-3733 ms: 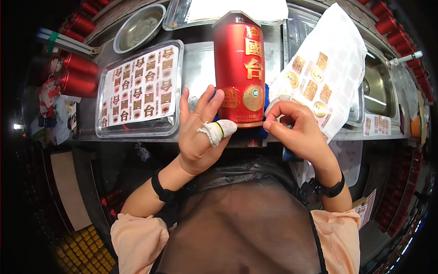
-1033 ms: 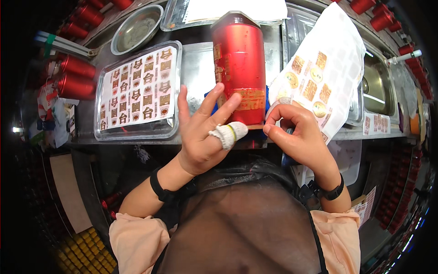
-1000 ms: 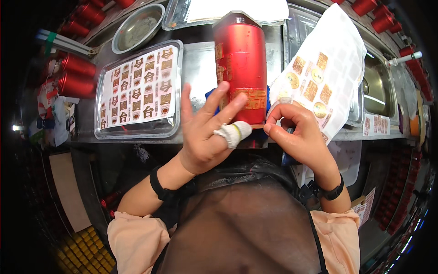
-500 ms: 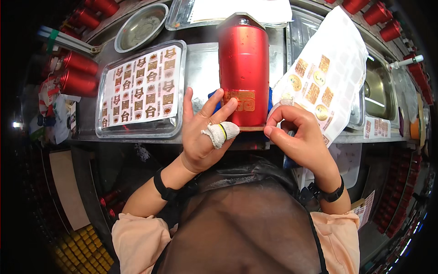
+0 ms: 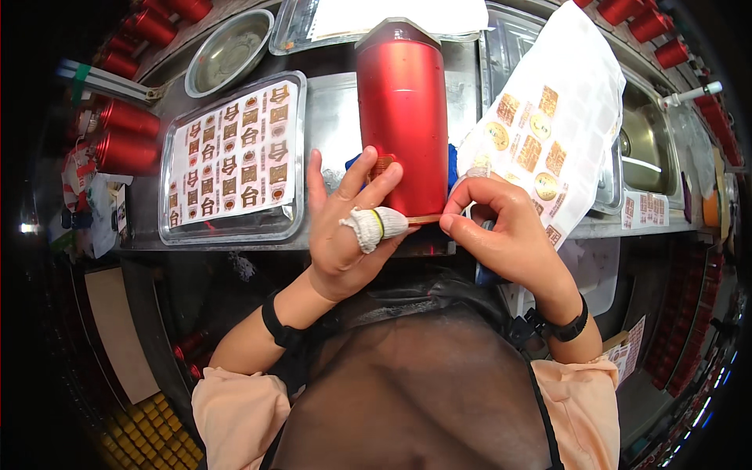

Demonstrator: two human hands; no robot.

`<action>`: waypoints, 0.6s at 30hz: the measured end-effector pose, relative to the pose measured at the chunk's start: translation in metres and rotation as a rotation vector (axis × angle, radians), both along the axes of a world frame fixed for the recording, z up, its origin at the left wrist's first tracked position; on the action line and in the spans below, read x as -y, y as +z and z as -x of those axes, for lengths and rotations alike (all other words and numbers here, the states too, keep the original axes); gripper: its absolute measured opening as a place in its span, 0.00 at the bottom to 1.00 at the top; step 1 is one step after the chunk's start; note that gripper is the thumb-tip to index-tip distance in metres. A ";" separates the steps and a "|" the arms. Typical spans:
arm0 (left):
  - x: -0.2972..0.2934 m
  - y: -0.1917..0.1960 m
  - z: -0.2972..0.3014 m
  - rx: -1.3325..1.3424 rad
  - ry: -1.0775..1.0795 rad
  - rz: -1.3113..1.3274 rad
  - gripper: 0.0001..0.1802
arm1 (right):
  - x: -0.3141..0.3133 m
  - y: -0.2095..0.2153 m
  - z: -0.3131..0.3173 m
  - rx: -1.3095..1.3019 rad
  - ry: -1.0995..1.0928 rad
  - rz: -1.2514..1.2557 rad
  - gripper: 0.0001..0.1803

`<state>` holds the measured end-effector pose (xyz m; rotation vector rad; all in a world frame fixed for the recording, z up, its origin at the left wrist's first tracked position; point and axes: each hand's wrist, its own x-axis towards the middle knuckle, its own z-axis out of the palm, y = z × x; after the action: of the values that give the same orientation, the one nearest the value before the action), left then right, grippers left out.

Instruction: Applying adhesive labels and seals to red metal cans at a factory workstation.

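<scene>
A glossy red bottle [image 5: 403, 117] lies on its side with its base toward me and a blue thing [image 5: 453, 164] under it. A gold emblem [image 5: 383, 165] shows at its left side, partly behind my fingers. My left hand [image 5: 345, 219] is spread, with two fingertips against the bottle's lower left side. One finger wears a white cloth cover [image 5: 374, 227] with a yellow-green band, close to the base. Closed in a pinch, my right hand [image 5: 497, 227] is at the base's right edge. A large white sheet of gold decals [image 5: 540, 125] lies beside the right hand.
On the left, a metal tray [image 5: 301, 157] holds another decal sheet [image 5: 235, 157]. A metal bowl [image 5: 229, 51] stands behind it. More red bottles [image 5: 129, 153] lie at the far left. At the right are a metal sink [image 5: 650, 149] and a small decal piece [image 5: 645, 211].
The bottle has rolled so its gold emblem has shifted left and partly out of sight. My left fingers remain spread at its side; my right hand stays at the base edge.
</scene>
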<state>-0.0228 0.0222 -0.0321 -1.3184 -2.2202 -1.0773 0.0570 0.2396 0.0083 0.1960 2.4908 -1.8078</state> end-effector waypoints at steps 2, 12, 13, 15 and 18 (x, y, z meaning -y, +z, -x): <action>0.001 -0.001 0.002 -0.034 -0.010 0.014 0.15 | 0.001 0.003 -0.001 0.013 -0.005 0.008 0.07; -0.012 0.019 0.004 -0.148 -0.046 0.101 0.13 | -0.002 -0.003 0.001 0.058 -0.007 0.019 0.06; -0.019 0.025 0.004 -0.176 -0.058 0.107 0.18 | -0.002 -0.004 0.000 0.047 -0.029 0.011 0.06; -0.021 0.026 0.004 -0.180 -0.062 0.108 0.18 | -0.002 -0.004 0.000 0.034 -0.049 0.001 0.06; -0.011 0.011 0.007 -0.162 -0.049 0.098 0.10 | -0.001 -0.005 0.001 0.053 -0.072 0.020 0.06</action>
<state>-0.0300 0.0331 -0.0215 -1.4534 -2.1544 -0.8549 0.0564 0.2410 0.0030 0.3322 2.4590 -1.8280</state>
